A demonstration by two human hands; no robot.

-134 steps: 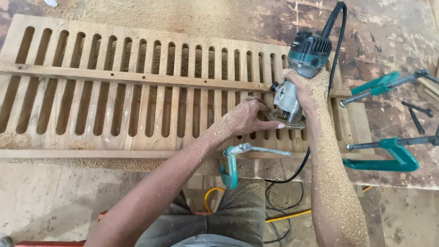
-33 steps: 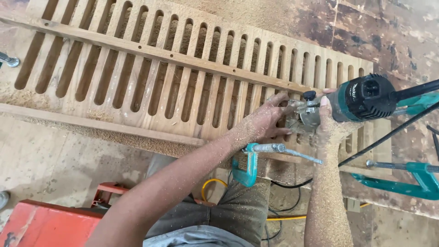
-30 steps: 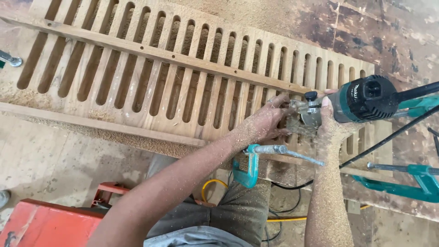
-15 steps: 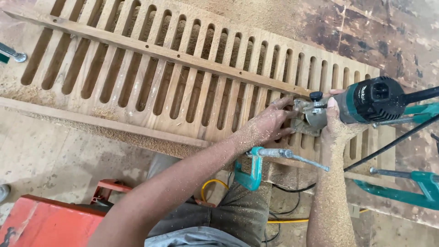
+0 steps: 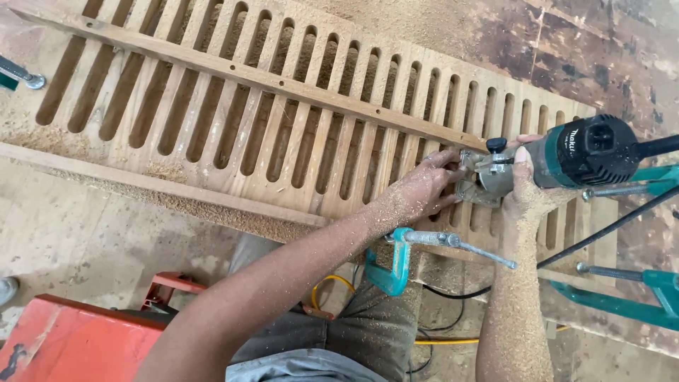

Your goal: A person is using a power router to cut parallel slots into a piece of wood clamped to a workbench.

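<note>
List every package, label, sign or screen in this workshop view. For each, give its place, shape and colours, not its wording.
Label: on the teal band of the router held by the right hand, right of the slatted panel; small oblong of white lettering.
Top plate: on the router's black cap; pale rectangle, too small to make out.
No packages, signs or screens.

Router [image 5: 566, 155] on slatted panel [image 5: 283, 127], clamp [image 5: 403, 258] below.

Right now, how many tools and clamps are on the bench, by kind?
Teal trim router: 1, held by right hand, left hand at its base
Teal clamps: 3, one at the front edge, two at right
Slotted wood panel: 1
Total: 5
</note>
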